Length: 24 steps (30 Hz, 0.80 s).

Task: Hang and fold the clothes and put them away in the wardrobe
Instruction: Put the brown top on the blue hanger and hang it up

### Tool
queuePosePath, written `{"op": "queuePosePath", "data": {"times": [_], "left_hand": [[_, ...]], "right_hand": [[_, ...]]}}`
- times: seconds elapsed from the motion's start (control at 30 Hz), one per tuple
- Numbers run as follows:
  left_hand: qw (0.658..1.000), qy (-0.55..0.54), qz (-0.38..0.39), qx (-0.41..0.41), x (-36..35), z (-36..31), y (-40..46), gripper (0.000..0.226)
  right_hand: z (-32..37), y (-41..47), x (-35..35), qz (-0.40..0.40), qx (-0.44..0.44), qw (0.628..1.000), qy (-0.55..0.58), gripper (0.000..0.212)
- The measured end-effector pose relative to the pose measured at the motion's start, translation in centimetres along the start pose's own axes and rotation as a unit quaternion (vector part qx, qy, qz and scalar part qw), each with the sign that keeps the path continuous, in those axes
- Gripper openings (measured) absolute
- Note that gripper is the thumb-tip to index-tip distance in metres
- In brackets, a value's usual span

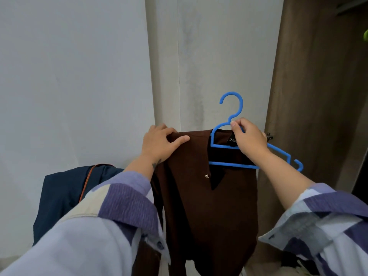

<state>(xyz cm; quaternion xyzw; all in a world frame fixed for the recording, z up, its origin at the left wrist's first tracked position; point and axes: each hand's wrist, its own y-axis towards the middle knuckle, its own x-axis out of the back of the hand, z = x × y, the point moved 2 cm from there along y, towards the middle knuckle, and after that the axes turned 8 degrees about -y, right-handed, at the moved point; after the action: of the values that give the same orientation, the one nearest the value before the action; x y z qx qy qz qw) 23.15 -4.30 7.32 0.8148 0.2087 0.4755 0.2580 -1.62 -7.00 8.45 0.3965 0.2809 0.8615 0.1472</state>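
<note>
The left hand (pixel 161 143) grips the dark brown knit top's (pixel 209 196) shoulder; the right hand (pixel 250 139) pinches the blue plastic hanger's (pixel 231 165) neck above the top's unreadable black label (pixel 232 140).

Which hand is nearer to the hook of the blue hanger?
The right hand. It pinches the blue hanger at the neck, just below the hook. The left hand grips the brown top at its shoulder, well off to the left.
</note>
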Motion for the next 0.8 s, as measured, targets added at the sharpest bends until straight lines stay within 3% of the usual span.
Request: {"op": "queuePosePath", "data": {"times": [0.1, 0.23, 0.4, 0.53, 0.6, 0.67, 0.8], "left_hand": [[0.999, -0.011, 0.034, 0.013, -0.3, -0.1, 0.6, 0.048], [0.996, 0.06, 0.061, -0.035, -1.3, -1.4, 1.1, 0.051], [0.985, 0.128, 0.028, -0.115, -2.2, -4.9, 2.2, 0.054], [0.984, 0.113, 0.053, -0.127, -2.0, -4.9, 3.2, 0.043], [0.986, 0.105, 0.036, -0.122, -2.0, -4.6, 3.6, 0.038], [0.987, 0.107, 0.01, -0.119, -1.9, -4.6, 4.0, 0.037], [0.981, 0.142, -0.02, -0.131, -1.3, -4.7, 4.9, 0.041]], "right_hand": [[0.0, 0.1, -0.3, -0.008, -0.027, 1.0, 0.009, 0.029], [0.8, 0.0, -1.1, -0.005, -0.047, 0.999, 0.018, 0.03], [2.6, 0.4, -2.7, 0.013, -0.04, 0.998, 0.054, 0.028], [2.5, 0.7, -2.1, 0.032, -0.015, 0.996, 0.082, 0.022], [2.2, 0.5, -2.3, 0.001, 0.027, 0.999, 0.017, 0.018], [1.8, -0.1, -2.9, -0.061, 0.052, 0.994, -0.072, 0.036], [0.2, -2.1, -3.9, -0.189, -0.003, 0.975, -0.119, 0.049]]}}
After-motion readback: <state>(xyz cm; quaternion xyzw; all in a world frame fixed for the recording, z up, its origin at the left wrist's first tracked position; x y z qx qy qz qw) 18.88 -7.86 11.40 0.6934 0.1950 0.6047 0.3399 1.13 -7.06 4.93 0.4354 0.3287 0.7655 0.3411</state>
